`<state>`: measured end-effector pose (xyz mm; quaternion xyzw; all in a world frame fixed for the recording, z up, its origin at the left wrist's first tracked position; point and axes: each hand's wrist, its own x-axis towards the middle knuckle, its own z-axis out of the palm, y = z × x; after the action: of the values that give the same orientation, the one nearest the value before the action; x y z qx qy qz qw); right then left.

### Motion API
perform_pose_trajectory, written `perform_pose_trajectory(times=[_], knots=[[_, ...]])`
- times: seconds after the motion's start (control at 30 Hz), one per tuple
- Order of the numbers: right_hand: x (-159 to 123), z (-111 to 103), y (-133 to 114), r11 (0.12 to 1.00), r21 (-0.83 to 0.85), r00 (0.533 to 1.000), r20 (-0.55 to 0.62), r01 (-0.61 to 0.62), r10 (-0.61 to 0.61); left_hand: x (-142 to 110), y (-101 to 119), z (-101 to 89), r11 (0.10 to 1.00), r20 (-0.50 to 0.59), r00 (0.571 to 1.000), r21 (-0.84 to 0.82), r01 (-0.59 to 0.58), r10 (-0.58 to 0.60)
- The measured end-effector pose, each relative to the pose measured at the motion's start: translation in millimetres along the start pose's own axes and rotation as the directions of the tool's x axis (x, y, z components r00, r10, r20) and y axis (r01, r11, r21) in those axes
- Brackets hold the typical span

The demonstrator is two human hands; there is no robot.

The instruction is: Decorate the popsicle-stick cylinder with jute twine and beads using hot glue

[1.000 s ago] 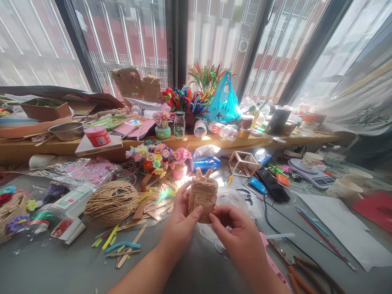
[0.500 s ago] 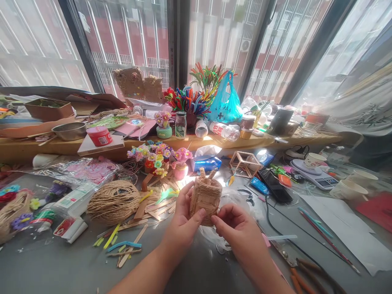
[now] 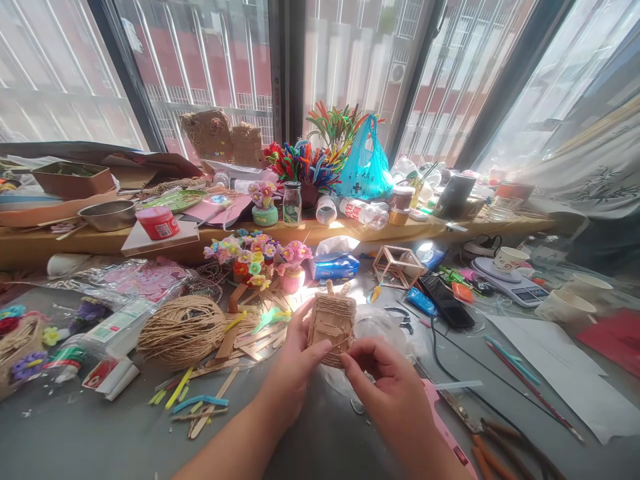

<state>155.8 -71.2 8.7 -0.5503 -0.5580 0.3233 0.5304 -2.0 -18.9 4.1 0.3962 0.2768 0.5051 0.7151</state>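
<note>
A small basket-like piece built of wooden sticks and wound with jute twine (image 3: pixel 332 322) is held above the grey table (image 3: pixel 100 433), upright, with stick ends poking out of its top. My left hand (image 3: pixel 295 363) grips its left side, thumb pressed on the front. My right hand (image 3: pixel 387 380) pinches at its lower right corner with closed fingers. A big ball of jute twine (image 3: pixel 183 330) lies to the left of my hands. Loose wooden and coloured sticks (image 3: pixel 240 343) are scattered between the ball and the piece.
Paper flower pots (image 3: pixel 255 257) stand behind the piece, beside a wooden stick frame (image 3: pixel 397 263). A phone (image 3: pixel 445 301), a scale with a cup (image 3: pixel 510 280), paper cups and white paper lie right. Pliers (image 3: pixel 505 447) sit at lower right. The windowsill holds jars, pipe cleaners, a blue bag (image 3: pixel 365 167).
The twine-wrapped piece has tipped so its flat front faces me more. My right hand's fingers have shifted to its lower right corner. My left hand keeps its hold.
</note>
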Motion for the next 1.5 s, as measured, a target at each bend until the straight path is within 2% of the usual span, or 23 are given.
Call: perform_pose_trajectory(times=[0.23, 0.57, 0.77, 0.97, 1.13, 1.5], knots=[[-4, 1, 1, 0.986, 0.022, 0.983, 0.084, 0.164, -0.165, 2, 4, 1.9, 1.0, -0.035, 0.999, 0.004, 0.027, -0.026], [-6, 3, -2, 0.95, 0.014, 0.947, 0.079, 0.312, -0.313, 2, 5, 0.2, 0.998, -0.021, 1.0, 0.069, 0.011, -0.009], [-6, 1, -4, 0.947, 0.001, 0.946, 0.04, 0.322, -0.321, -4, 14, 12.1, 0.997, -0.011, 1.0, -0.08, 0.017, -0.018], [-7, 3, -4, 0.928, 0.038, 0.926, 0.054, 0.371, -0.373, -1, 9, 3.8, 1.0, -0.025, 1.0, 0.018, 0.013, -0.012], [-8, 4, -2, 0.921, 0.026, 0.917, 0.088, 0.389, -0.39, 3, 2, -5.6, 0.999, 0.02, 1.0, 0.048, -0.008, 0.007], [-6, 4, -7, 0.901, 0.005, 0.9, 0.047, 0.433, -0.433, -1, 8, 3.0, 1.0, -0.04, 0.999, -0.005, 0.017, -0.018]])
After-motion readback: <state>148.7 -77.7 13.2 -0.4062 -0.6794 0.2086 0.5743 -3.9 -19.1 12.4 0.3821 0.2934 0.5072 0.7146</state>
